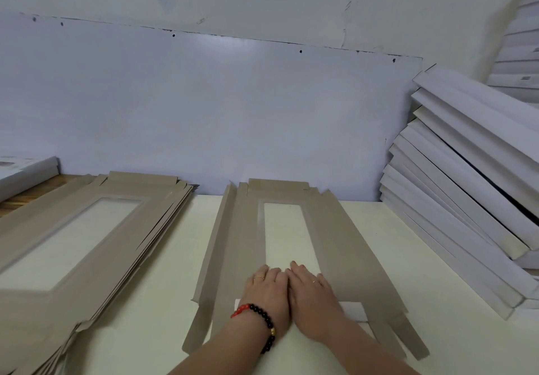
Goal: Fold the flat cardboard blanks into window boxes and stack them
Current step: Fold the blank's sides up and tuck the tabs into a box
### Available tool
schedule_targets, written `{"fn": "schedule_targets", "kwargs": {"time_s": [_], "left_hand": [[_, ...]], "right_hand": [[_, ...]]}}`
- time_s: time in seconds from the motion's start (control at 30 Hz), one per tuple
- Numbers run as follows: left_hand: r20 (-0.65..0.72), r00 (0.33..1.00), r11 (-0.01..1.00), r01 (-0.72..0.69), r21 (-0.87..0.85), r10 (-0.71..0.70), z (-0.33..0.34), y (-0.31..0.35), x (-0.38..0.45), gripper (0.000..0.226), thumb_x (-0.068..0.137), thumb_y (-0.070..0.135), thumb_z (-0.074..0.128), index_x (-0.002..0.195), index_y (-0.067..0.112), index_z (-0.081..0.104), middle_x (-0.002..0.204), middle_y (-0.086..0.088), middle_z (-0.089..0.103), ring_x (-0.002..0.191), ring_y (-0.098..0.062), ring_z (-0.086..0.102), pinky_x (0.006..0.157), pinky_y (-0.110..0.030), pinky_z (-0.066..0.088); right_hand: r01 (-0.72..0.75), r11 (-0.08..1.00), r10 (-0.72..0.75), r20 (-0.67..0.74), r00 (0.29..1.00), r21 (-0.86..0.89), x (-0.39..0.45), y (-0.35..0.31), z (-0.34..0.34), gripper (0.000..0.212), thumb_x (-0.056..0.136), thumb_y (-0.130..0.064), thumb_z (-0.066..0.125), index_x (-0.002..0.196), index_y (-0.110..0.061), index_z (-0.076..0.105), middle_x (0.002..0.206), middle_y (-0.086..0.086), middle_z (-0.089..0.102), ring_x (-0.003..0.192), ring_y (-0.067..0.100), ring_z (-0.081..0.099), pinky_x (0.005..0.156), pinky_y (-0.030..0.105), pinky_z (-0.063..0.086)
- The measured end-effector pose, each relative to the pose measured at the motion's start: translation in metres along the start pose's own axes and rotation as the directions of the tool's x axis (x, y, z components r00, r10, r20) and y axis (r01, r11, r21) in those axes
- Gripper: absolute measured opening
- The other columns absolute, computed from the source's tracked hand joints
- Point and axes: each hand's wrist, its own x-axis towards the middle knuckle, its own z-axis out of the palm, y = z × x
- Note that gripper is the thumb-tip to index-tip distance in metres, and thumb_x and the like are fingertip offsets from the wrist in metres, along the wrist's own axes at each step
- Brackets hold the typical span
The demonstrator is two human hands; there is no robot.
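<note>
Both hands lay flat, side by side: left hand and right hand pressed the cardboard blank against the counter, fingers straight, neither grip closed on anything.

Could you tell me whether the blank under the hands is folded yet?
Mostly flat: the blank lies spread on the table; only its left flap tilts up.

One head-worn camera looks forward and down, close over the table, facing the wall.
</note>
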Motion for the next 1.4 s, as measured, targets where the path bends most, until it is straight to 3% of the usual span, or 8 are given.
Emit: {"fn": "schedule_targets", "kwargs": {"time_s": [0.2, 0.43, 0.7, 0.8, 0.93, 1.1, 1.3, 1.4], "left_hand": [[0.088, 0.995, 0.986, 0.031, 0.167, -0.046, -0.001, -0.012, 0.006, 0.077, 0.084, 0.016, 0.049, 0.150, 0.015, 0.010, 0.161, -0.007, -0.007, 0.145, -0.032, -0.020, 0.115, -0.055, -0.014], [0.079, 0.991, 0.959, 0.086, 0.271, -0.111, -0.008, -0.033, 0.005, 0.066, 0.085, 0.010, 0.028, 0.148, 0.014, 0.011, 0.161, -0.011, -0.005, 0.144, -0.037, -0.020, 0.112, -0.060, -0.013], [0.071, 0.987, 0.964, 0.122, 0.235, -0.142, -0.007, -0.048, 0.004, 0.065, 0.086, 0.011, 0.031, 0.148, 0.018, 0.013, 0.161, -0.006, 0.000, 0.147, -0.034, -0.008, 0.114, -0.058, -0.008], [0.069, 0.987, 0.977, 0.134, 0.164, -0.146, -0.004, -0.052, 0.002, 0.054, 0.097, 0.020, 0.024, 0.150, 0.021, 0.013, 0.162, -0.002, 0.000, 0.148, -0.029, -0.001, 0.117, -0.054, -0.002], [0.046, 0.989, 0.985, 0.133, 0.107, -0.139, -0.001, -0.052, 0.000, 0.046, 0.102, 0.030, 0.014, 0.147, 0.022, 0.022, 0.161, 0.000, 0.007, 0.148, -0.028, 0.004, 0.118, -0.050, 0.002], [0.012, 0.995, 0.991, 0.094, 0.096, -0.096, 0.001, -0.052, -0.004, 0.044, 0.103, 0.035, 0.016, 0.141, 0.026, 0.035, 0.159, 0.004, 0.020, 0.147, -0.024, 0.013, 0.117, -0.048, 0.007], [-0.018, 0.997, 0.996, 0.081, 0.029, -0.081, -0.001, -0.052, -0.006, 0.044, 0.101, 0.048, 0.018, 0.134, 0.033, 0.044, 0.153, 0.011, 0.033, 0.145, -0.018, 0.019, 0.117, -0.045, 0.012], [-0.039, 0.997, 0.997, 0.065, -0.028, -0.066, -0.001, -0.055, -0.007, 0.045, 0.100, 0.051, 0.020, 0.129, 0.033, 0.049, 0.149, 0.012, 0.038, 0.144, -0.016, 0.022, 0.117, -0.043, 0.013]], "right_hand": [[0.017, 0.992, -0.008, 0.075, 0.997, -0.122, 0.003, 0.023, 0.009, 0.056, 0.101, -0.046, 0.006, 0.154, -0.029, -0.005, 0.161, -0.009, -0.014, 0.147, 0.012, -0.016, 0.117, 0.045, -0.009], [-0.123, 0.976, 0.149, 0.138, 0.979, -0.182, 0.000, 0.067, 0.002, 0.058, 0.099, -0.050, 0.006, 0.153, -0.034, -0.009, 0.161, -0.006, -0.016, 0.146, 0.019, -0.020, 0.113, 0.052, -0.015], [-0.259, 0.936, 0.295, 0.129, 0.947, -0.238, -0.013, 0.098, -0.010, 0.060, 0.097, -0.057, 0.006, 0.152, -0.038, -0.007, 0.160, -0.007, -0.017, 0.145, 0.028, -0.023, 0.110, 0.056, -0.017], [-0.385, 0.907, 0.403, 0.086, 0.911, -0.173, -0.020, 0.114, -0.020, 0.059, 0.098, -0.059, 0.014, 0.153, -0.038, 0.005, 0.162, -0.010, -0.007, 0.148, 0.032, -0.001, 0.115, 0.053, 0.002], [-0.372, 0.928, 0.373, -0.074, 0.925, 0.026, -0.039, 0.141, -0.039, 0.051, 0.097, -0.041, 0.047, 0.146, -0.032, 0.035, 0.159, -0.004, 0.017, 0.129, 0.020, 0.047, 0.106, 0.027, 0.035], [-0.386, 0.856, 0.402, 0.024, 0.915, 0.343, -0.064, 0.159, -0.049, 0.044, 0.084, -0.031, 0.070, 0.126, -0.033, 0.058, 0.123, -0.005, 0.056, 0.106, 0.010, 0.054, 0.078, 0.016, 0.038], [-0.388, 0.704, 0.439, 0.064, 0.896, 0.594, -0.077, 0.147, -0.056, 0.036, 0.090, -0.031, 0.064, 0.122, -0.043, 0.051, 0.066, -0.008, 0.063, 0.050, 0.010, 0.057, 0.050, 0.021, 0.042], [-0.331, 0.698, 0.400, 0.038, 0.916, 0.635, -0.079, 0.134, -0.056, 0.042, 0.091, -0.015, 0.062, 0.128, -0.034, 0.056, 0.058, -0.016, 0.052, 0.049, 0.001, 0.046, 0.050, 0.013, 0.035]]}}
